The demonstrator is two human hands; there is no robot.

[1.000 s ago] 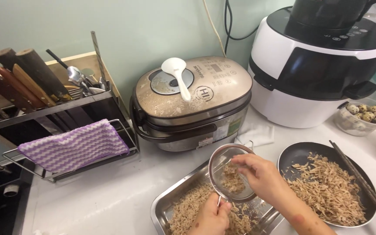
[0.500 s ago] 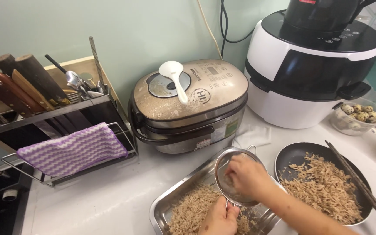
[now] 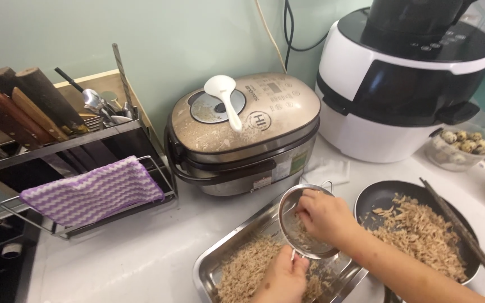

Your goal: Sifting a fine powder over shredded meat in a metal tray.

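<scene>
My left hand [image 3: 283,279] grips the handle of a round metal mesh strainer [image 3: 296,231] held tilted over a steel tray [image 3: 211,269]. My right hand [image 3: 324,216] reaches into the strainer bowl and presses on the shredded brown food inside. Fine shredded brown food [image 3: 245,268] lies spread on the tray below. To the right a black pan [image 3: 377,196] holds coarser shredded food [image 3: 419,235], with dark chopsticks [image 3: 461,235] resting across its rim.
A beige rice cooker [image 3: 242,132] with a white rice paddle [image 3: 225,98] on its lid stands behind the tray. A white and black appliance [image 3: 405,84] is at the back right. A knife and utensil rack [image 3: 57,140] with a purple cloth [image 3: 94,191] stands left. A bowl of speckled eggs [image 3: 464,145] is far right.
My right hand has shifted slightly left inside the strainer, and the strainer has tilted up more toward the cooker. The view has moved a little.
</scene>
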